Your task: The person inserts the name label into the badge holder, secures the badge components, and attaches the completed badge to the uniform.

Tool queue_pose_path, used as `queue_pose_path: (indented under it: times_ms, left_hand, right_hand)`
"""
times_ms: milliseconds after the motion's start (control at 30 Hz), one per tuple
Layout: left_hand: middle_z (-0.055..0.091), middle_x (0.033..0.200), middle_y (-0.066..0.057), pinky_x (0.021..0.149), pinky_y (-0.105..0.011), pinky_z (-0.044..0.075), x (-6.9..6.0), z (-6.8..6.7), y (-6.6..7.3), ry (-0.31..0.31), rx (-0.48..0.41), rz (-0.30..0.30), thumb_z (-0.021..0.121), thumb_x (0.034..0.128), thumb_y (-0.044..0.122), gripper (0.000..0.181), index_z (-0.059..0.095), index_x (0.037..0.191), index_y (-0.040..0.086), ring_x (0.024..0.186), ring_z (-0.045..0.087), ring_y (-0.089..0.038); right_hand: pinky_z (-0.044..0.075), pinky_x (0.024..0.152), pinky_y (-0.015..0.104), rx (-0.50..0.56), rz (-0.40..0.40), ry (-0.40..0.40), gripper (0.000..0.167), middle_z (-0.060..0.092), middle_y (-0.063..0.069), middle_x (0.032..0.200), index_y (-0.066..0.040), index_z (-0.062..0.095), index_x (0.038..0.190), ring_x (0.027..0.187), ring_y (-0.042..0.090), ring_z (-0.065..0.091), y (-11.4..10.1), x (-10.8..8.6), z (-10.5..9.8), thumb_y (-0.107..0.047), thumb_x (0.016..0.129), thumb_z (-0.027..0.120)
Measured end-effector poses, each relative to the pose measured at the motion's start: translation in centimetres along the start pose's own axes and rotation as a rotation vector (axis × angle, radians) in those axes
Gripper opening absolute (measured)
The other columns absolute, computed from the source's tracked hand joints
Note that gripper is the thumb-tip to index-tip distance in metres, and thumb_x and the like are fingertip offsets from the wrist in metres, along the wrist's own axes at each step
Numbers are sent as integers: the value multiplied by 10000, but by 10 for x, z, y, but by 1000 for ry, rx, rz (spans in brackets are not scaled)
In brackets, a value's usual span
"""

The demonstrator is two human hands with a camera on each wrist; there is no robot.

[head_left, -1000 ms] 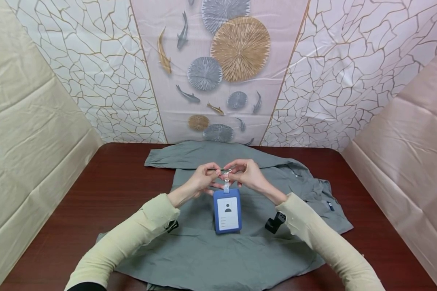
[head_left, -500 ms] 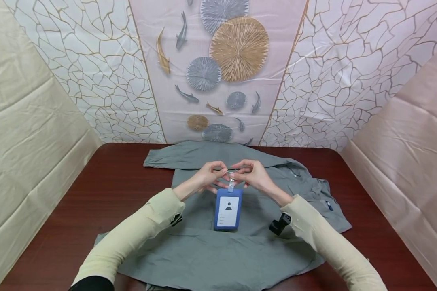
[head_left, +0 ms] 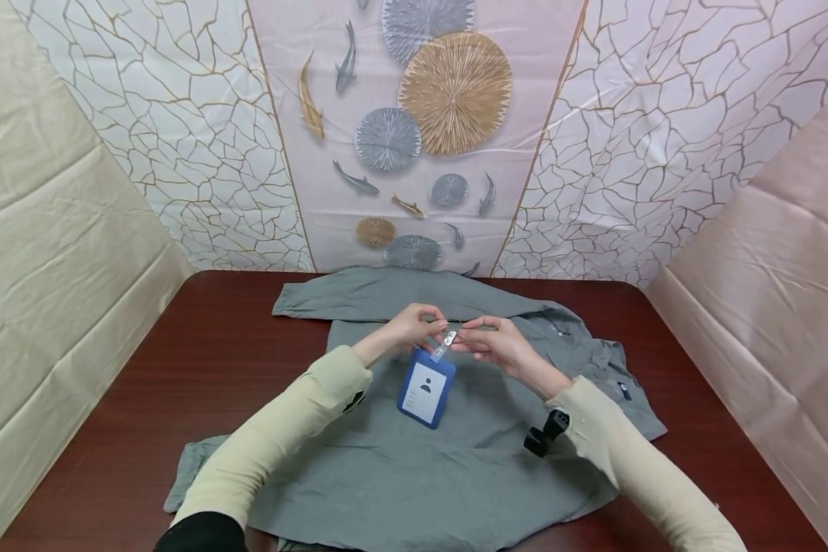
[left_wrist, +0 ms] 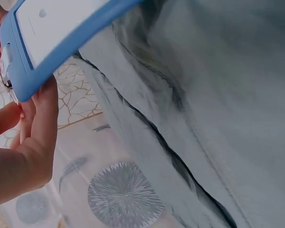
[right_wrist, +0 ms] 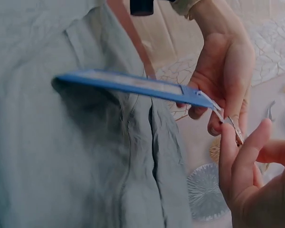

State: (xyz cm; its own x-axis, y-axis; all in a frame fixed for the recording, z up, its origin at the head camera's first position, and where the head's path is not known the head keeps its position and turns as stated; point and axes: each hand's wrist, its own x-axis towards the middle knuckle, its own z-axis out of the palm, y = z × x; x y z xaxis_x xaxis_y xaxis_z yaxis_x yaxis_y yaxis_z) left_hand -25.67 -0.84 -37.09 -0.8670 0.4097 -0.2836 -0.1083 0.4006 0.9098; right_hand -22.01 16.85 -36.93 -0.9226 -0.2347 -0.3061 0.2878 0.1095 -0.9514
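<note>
A blue ID badge holder [head_left: 428, 389] with a white card hangs tilted above the shirt, on a clear strap with a metal clip [head_left: 450, 338]. My left hand [head_left: 412, 326] pinches at the clip from the left, thumb against fingers. From the right, my right hand [head_left: 502, 346] pinches the clip's metal end. In the right wrist view the fingertips of both hands meet around the clip [right_wrist: 236, 130], partly hiding it. The badge holder [left_wrist: 71, 35] fills the upper left corner of the left wrist view. Beneath it lies a grey-green long-sleeved shirt [head_left: 414, 491], spread out.
The shirt covers much of a dark red-brown table [head_left: 124, 383]. Patterned cloth [head_left: 414, 138] hangs behind the table, and beige cloth panels [head_left: 62, 268] slope along both sides. A black wrist camera [head_left: 547, 434] sits under the right cuff.
Both hands have moved a little to the right with the clip. The badge holder has swung from hanging nearly straight to a tilt, its lower end toward the left.
</note>
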Motion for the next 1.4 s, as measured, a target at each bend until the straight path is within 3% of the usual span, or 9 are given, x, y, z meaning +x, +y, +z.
queue_pose_path:
  times_ms: [167, 267, 533, 700, 933, 1067, 1200, 1300, 1400]
  left_hand:
    - [643, 941, -196, 525, -232, 496, 6, 9, 6, 15, 35, 48, 525, 903, 206, 221, 586, 943, -3, 533, 564, -102]
    - [651, 924, -202, 571, -228, 506, 10, 14, 7, -7, 52, 121, 562, 881, 173, 206, 587, 942, -23, 603, 598, -97]
    - [693, 851, -153, 604, -184, 482, 18, 32, 6, 0, 217, 265, 686, 751, 50, 184, 636, 927, 27, 688, 666, -164]
    - [694, 851, -141, 599, -173, 474, 27, 46, 7, -15, 266, 245, 657, 749, -3, 201, 664, 946, 35, 670, 644, -138]
    - [664, 934, -203, 615, -182, 468, 41, 58, 2, -144, 162, 211, 593, 796, -37, 257, 623, 1048, 5, 695, 603, -134]
    - [667, 939, -190, 615, -177, 457, 46, 65, 1, -152, 152, 203, 632, 797, 25, 254, 621, 1051, 13, 730, 615, -153]
    - [683, 910, -158, 609, -179, 464, 54, 72, -5, -85, 126, 183, 685, 762, 56, 242, 637, 997, 29, 758, 651, -173]
    - [690, 895, -147, 618, -187, 483, 61, 75, -10, -48, 105, 175, 696, 746, 42, 210, 646, 949, 31, 763, 665, -181]
    - [695, 888, -128, 625, -192, 492, 68, 77, -15, -34, 122, 174, 699, 747, 54, 170, 665, 913, 43, 752, 666, -167]
  right_hand:
    - [431, 512, 114, 134, 40, 19, 367, 668, -48, 789, 77, 402, 1235, 748, 48, 659, 5, -3, -10, -98, 920, 471]
    - [445, 540, 106, 231, 57, 21, 322, 667, -38, 799, 58, 434, 1218, 767, 58, 657, 9, -6, -17, -81, 928, 439]
    - [472, 574, 91, 433, 142, 60, 144, 692, 3, 764, -98, 624, 874, 741, 79, 665, 21, -9, -36, -79, 909, 486]
    - [492, 638, 122, 436, 162, 77, 137, 688, 10, 799, -88, 598, 952, 771, 93, 664, 27, -13, -46, -93, 920, 465]
    - [495, 653, 127, 427, 226, 71, 290, 684, 24, 818, -53, 461, 1219, 783, 103, 664, 35, -12, -62, -117, 938, 431]
    - [484, 604, 118, 428, 255, 60, 208, 695, 19, 787, -75, 525, 1117, 752, 94, 664, 39, -9, -71, -127, 939, 431]
    - [491, 602, 131, 291, 254, 44, 249, 695, -26, 785, -51, 496, 1166, 753, 83, 663, 43, -4, -80, -134, 945, 414]
    - [508, 614, 167, 23, 203, 76, 380, 695, -3, 860, 11, 402, 1294, 770, 80, 664, 42, 2, -89, -144, 948, 414]
    - [527, 626, 235, -292, 99, 165, 375, 677, 127, 949, 63, 456, 1248, 760, 108, 661, 41, 8, -99, -138, 931, 455]
